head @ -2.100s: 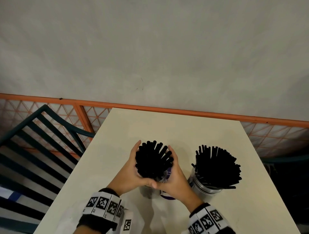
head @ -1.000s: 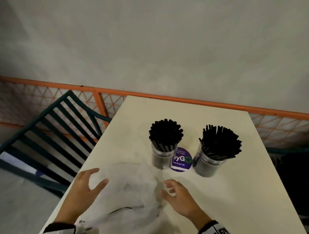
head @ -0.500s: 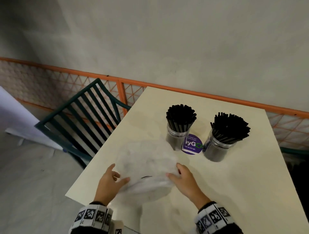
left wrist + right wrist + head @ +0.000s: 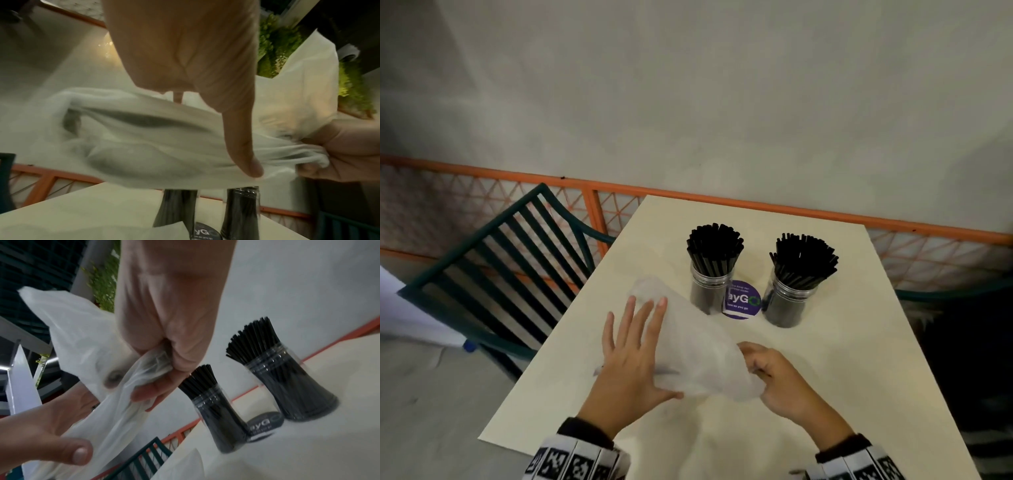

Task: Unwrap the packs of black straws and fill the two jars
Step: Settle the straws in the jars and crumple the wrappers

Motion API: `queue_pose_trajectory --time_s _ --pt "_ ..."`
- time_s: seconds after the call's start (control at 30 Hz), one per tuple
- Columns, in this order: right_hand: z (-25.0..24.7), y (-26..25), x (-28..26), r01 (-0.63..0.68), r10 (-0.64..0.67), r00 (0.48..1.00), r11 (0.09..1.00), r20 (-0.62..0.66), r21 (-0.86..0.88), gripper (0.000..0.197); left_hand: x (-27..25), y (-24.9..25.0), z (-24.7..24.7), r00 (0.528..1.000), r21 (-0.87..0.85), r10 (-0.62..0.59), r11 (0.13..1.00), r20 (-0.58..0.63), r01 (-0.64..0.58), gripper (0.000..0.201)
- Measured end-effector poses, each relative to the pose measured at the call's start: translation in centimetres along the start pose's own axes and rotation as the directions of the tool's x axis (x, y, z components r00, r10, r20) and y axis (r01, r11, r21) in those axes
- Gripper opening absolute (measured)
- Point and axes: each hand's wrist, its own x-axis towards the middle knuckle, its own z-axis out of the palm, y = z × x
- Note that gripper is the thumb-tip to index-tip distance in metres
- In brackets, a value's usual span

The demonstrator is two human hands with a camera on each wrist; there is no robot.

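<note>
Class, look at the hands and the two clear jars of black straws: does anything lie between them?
Yes. A crumpled clear plastic wrapper, pressed by the left hand and pinched by the right hand, lies before the left jar. The right jar stands unobstructed.

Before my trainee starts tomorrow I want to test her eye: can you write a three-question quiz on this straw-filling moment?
1. True or false: both jars, the left jar and the right jar, hold black straws.
2. Which hand pinches the clear plastic wrapper? A) the left hand B) the right hand C) neither
3. Fill in: the purple round sticker lies on the table ______ the two jars.

Key: 1 true; 2 B (the left hand lies flat on the wrapper, fingers straight); 3 between.
</note>
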Motion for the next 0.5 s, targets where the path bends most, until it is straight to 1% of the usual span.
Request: queue_pose_trajectory --time_s 0.03,0.1,0.13,0.17,0.2,0.27,0.3,0.33,0.37,0.43,0.47,0.5 --pt "0.0 -0.4 -0.2 0.02 -0.02 1.0 1.0 0.01 -0.015 0.027 0.2 -0.1 0.0 0.999 -0.028 0.036 0.999 0.021 -0.036 0.113" --pt "0.2 -1.2 -0.3 0.073 -0.073 0.997 0.997 0.0 -0.04 0.021 0.1 -0.3 0.2 0.991 -0.124 0.113 0.987 0.068 -0.104 0.073" --pt "0.4 -1.6 -0.3 0.077 -0.078 0.996 0.996 -0.033 -0.049 0.023 -0.1 -0.5 0.3 0.987 -0.169 0.132 0.979 0.096 -0.114 0.053" --pt "0.7 -1.8 -0.3 0.075 -0.078 0.994 0.996 -0.07 -0.043 0.024 -0.2 -0.7 0.4 0.984 -0.218 0.129 0.971 0.123 -0.1 0.038" --pt "1.0 -2.1 -0.3 0.06 -0.064 0.992 0.998 -0.111 -0.037 0.026 -0.4 -1.0 0.5 0.983 -0.265 0.109 0.962 0.147 -0.067 0.029" --pt "1.3 -2.6 -0.5 0.009 -0.02 0.981 0.998 -0.193 -0.061 0.028 -0.9 -1.8 0.4 0.98 -0.307 0.063 0.952 0.188 -0.002 0.023" --pt "1.2 -2.8 -0.7 -0.021 -0.001 0.975 0.995 -0.223 -0.096 0.028 -1.1 -2.2 0.3 0.98 -0.288 0.05 0.958 0.192 0.007 0.021" --pt "1.0 -3.2 -1.1 -0.042 0.013 0.974 0.991 -0.227 -0.126 0.034 -1.4 -2.6 0.2 0.98 -0.253 0.041 0.967 0.193 0.009 0.021" --pt "0.7 -3.7 -1.6 -0.039 0.006 0.976 0.988 -0.22 -0.147 0.046 -1.6 -2.9 0.0 0.975 -0.21 0.038 0.978 0.218 0.009 0.022" --pt "0.6 -5.6 -2.3 0.05 -0.094 0.978 0.973 -0.187 -0.224 0.068 -1.8 -2.8 -0.3 0.962 -0.073 0.059 0.997 0.268 -0.041 0.027" --pt "1.0 -6.8 -2.4 0.1 -0.148 0.98 0.946 -0.135 -0.307 0.076 -1.8 -2.4 -0.4 0.959 -0.044 0.079 0.997 0.272 -0.07 0.026" --pt "1.7 -7.8 -2.1 0.128 -0.163 0.985 0.904 -0.052 -0.407 0.083 -1.8 -2.0 -0.5 0.964 -0.044 0.108 0.994 0.245 -0.1 0.021"
